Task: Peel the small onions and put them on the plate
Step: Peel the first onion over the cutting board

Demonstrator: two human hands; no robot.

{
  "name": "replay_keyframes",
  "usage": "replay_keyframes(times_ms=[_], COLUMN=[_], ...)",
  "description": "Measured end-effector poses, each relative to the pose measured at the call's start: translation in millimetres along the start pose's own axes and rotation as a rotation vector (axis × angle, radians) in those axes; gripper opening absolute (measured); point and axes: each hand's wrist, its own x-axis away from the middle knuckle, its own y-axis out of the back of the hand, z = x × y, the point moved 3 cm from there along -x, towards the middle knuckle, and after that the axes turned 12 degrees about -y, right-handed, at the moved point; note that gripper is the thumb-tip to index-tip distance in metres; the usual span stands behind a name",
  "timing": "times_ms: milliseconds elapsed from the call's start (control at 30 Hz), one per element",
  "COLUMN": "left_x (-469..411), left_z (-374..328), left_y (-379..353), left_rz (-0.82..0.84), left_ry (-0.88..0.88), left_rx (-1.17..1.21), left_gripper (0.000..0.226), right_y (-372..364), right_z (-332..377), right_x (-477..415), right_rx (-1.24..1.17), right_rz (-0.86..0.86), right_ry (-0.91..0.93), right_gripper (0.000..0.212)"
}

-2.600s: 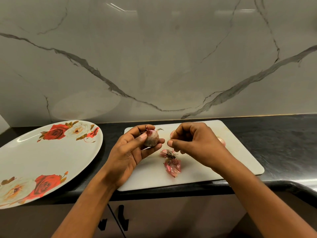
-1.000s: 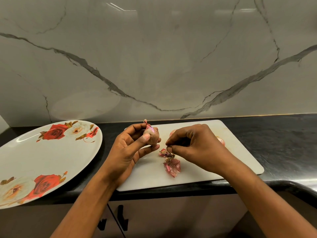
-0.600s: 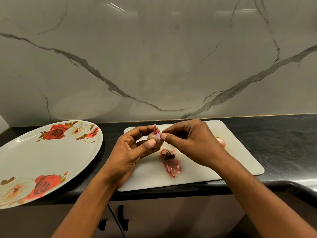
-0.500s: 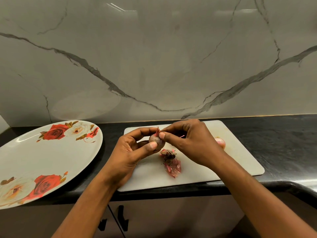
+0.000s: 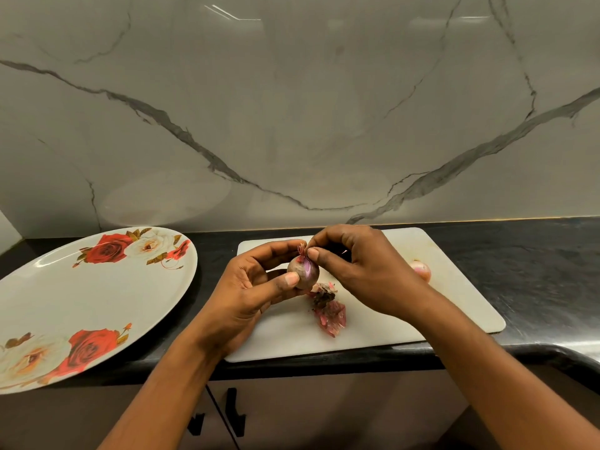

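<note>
Above the white cutting board (image 5: 454, 306) on the black bench (image 5: 535, 271), the left hand (image 5: 250, 293) grips the small purple-brown onion (image 5: 303, 272), tufted tip upward; the right hand (image 5: 360, 271) pinches that tuft's skin, directly above.

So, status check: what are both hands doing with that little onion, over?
Left hand grips the small onion above the cutting board. Right hand pinches its loose skin at the top. No onion seen on the plate; nothing blocking.
</note>
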Motion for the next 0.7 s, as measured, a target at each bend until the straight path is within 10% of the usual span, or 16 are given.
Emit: replay_keyframes(times_ms=[700], left_x=[2], left_z=[-3], left_y=[-1], left_rz=[-0.024], left_ry=[-0.033], left_rx=[-0.073], left_gripper=[0.051], right_y=[5], right_z=[9], right_x=[5], right_rx=[0.123], right_rz=[-0.090], right_ry=[0.062], right_gripper=[0.014])
